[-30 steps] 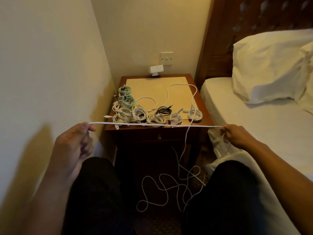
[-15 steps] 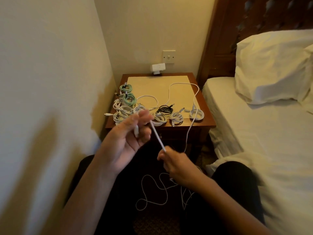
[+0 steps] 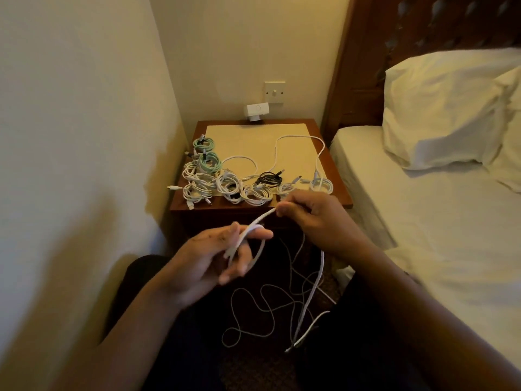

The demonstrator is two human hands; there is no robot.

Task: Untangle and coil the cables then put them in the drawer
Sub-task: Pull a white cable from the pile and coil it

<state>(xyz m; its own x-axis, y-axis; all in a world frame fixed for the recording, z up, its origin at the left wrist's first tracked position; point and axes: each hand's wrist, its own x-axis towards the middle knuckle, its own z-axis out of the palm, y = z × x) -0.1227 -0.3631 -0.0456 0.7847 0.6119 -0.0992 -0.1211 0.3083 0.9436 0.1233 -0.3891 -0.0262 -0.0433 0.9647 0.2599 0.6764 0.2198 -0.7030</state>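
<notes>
Front of nightstand [image 3: 337, 176], left side: left hand [image 3: 208, 261] palm up, fingers half-curled through a loop of white cable [image 3: 262, 218], gripping it. On nightstand top, left edge: two green coils [image 3: 205, 154]. Just nearer, along front edge: row of white coils [image 3: 225, 187], black coil [image 3: 270, 177] mid-row. Beige mat [image 3: 253, 136] under most of them. Loose white lead [image 3: 298, 138] snaking over mat toward right edge. Behind nightstand, on wall: white adapter [image 3: 256, 110], switch plate [image 3: 275, 92]. Front of nightstand, right side: right hand [image 3: 313, 218] pinching same white cable at fingertips, short straight run between both hands, rest hanging down from right hand. On floor in front of nightstand: floor tangle [image 3: 253, 309] of thin white cable. Right of nightstand: bed [image 3: 423, 235], pillow [image 3: 439, 108], dark headboard [image 3: 366, 66].
</notes>
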